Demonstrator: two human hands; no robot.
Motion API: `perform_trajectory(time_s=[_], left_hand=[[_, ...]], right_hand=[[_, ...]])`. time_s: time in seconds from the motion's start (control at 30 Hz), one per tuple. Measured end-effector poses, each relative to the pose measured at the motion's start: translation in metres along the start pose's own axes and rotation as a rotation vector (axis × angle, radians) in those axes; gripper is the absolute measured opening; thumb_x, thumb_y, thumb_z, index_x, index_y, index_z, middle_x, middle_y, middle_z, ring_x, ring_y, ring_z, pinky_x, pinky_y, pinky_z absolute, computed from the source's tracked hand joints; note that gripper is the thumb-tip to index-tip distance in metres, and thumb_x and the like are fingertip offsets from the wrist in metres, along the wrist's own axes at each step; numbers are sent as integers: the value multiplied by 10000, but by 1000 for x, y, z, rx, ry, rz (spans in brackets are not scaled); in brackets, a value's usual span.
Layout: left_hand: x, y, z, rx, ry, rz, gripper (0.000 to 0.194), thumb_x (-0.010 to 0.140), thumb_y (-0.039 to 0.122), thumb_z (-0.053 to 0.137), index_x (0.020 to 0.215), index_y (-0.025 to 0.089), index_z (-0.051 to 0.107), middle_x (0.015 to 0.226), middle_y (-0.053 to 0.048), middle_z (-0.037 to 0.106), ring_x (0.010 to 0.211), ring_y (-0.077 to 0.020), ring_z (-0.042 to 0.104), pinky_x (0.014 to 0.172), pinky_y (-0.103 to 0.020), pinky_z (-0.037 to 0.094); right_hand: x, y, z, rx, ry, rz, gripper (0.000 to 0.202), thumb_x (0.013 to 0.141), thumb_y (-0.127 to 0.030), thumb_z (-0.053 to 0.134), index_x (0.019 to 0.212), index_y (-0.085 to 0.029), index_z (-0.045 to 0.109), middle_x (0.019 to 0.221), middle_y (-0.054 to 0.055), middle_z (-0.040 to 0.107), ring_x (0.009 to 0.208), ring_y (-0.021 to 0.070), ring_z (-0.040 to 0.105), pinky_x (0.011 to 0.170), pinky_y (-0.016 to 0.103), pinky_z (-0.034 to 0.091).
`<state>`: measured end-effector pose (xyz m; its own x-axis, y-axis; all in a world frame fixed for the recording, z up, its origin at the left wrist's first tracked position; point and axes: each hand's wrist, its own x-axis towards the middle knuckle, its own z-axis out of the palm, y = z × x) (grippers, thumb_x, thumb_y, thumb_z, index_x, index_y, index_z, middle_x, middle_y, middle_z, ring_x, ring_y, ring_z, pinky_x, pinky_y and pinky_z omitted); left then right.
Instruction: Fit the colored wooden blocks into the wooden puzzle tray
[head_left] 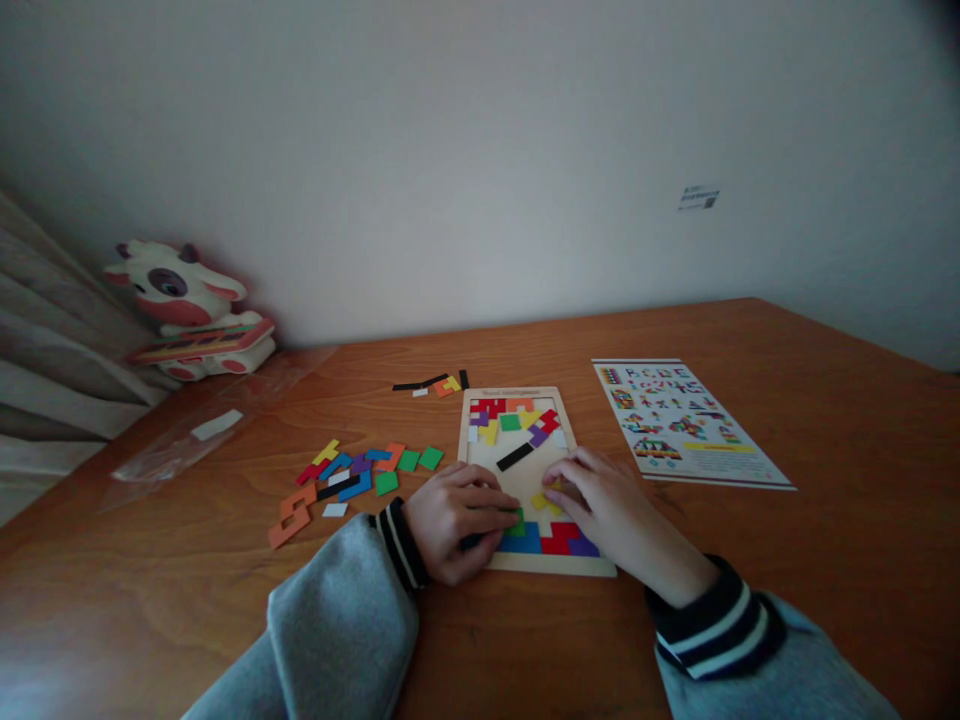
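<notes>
in the head view, the puzzle board (555, 566) lies on the wooden table (480, 650). the left hand (456, 520) curls loosely over its left edge, by a green piece (517, 523); the right hand (596, 500), thumb and fingers slightly parted, meets a yellow piece (538, 502) (whether either grips, i cannot tell).

On our bench (480, 645) we see a cow toy (191, 310) near the back-left corner, a plastic bag (154, 462), loose pieces (358, 486), a puzzle board (551, 565), and a sheet (660, 395) toward the right edge.
</notes>
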<state>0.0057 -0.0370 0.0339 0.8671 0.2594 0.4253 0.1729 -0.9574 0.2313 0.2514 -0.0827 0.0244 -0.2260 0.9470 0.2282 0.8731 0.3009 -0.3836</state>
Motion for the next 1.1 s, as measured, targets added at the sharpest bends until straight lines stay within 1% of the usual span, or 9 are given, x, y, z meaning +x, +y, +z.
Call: perform_trajectory(time_s=[0.13, 0.23, 0.3, 0.43, 0.6, 0.7, 0.83, 0.97, 1.1], left_hand=[[0, 1, 1, -1, -9, 4, 312, 843, 197, 534, 1111, 183, 692, 1127, -84, 718, 1012, -246, 594, 863, -411, 521], [2, 1, 0, -1, -4, 16, 310, 829, 189, 531, 1089, 181, 701, 1117, -90, 719, 996, -251, 598, 847, -410, 529], [2, 1, -1, -1, -5, 18, 310, 826, 182, 533, 1085, 178, 702, 1118, -92, 717, 993, -252, 597, 843, -408, 531], [1, 1, -2, 1, -9, 12, 312, 826, 184, 542, 1096, 182, 698, 1123, -92, 712, 1001, -251, 590, 843, -406, 529], [0, 0, -1, -5, -4, 11, 311, 834, 212, 551, 1107, 196, 697, 1122, -90, 710, 1015, -255, 584, 855, -416, 521], [1, 0, 0, 6, -5, 21, 281, 843, 305, 603, 1081, 196, 705, 1102, -95, 715, 1006, -258, 590, 849, -411, 521], [2, -1, 0, 15, 20, 56, 367, 805, 476, 685, 1022, 183, 723, 1053, -97, 729, 971, -257, 601, 823, -397, 529], [1, -2, 1, 16, 38, 66, 372, 796, 485, 699, 1008, 180, 728, 1025, -98, 735, 954, -251, 604, 804, -389, 532], [1, -3, 2, 21, 38, 74, 358, 799, 474, 697, 1012, 187, 728, 1022, -98, 732, 957, -242, 603, 805, -378, 531]], right_hand=[[-2, -4, 9, -117, 74, 51, 60, 869, -278, 664, 919, -244, 659, 986, 54, 626, 936, 268, 601, 783, 417, 429], [-4, -8, 13, -183, 136, 73, 133, 856, -347, 681, 907, -233, 637, 969, 66, 607, 909, 279, 580, 742, 402, 410], [-5, -10, 13, -203, 150, 76, 161, 859, -371, 674, 896, -224, 621, 954, 71, 596, 892, 281, 569, 725, 396, 401], [-5, -11, 12, -185, 138, 70, 187, 855, -387, 675, 854, -217, 598, 938, 70, 580, 877, 276, 560, 717, 389, 397], [-5, -10, 13, -79, 98, 42, 177, 855, -369, 681, 840, -217, 593, 946, 62, 575, 905, 266, 559, 760, 401, 405], [-4, -11, 14, -59, 91, 40, 178, 854, -371, 683, 839, -217, 596, 949, 62, 578, 912, 265, 562, 770, 406, 406], [-4, -13, 16, -75, 92, 47, 191, 858, -389, 674, 835, -215, 599, 931, 62, 578, 897, 265, 569, 760, 412, 409], [-4, -11, 14, -22, 60, 31, 177, 854, -377, 678, 831, -216, 609, 970, 67, 582, 930, 266, 572, 788, 422, 427], [-3, -7, 7, 31, -1, 20, 53, 873, -289, 649, 875, -237, 651, 1023, 61, 594, 978, 257, 582, 821, 419, 442]])
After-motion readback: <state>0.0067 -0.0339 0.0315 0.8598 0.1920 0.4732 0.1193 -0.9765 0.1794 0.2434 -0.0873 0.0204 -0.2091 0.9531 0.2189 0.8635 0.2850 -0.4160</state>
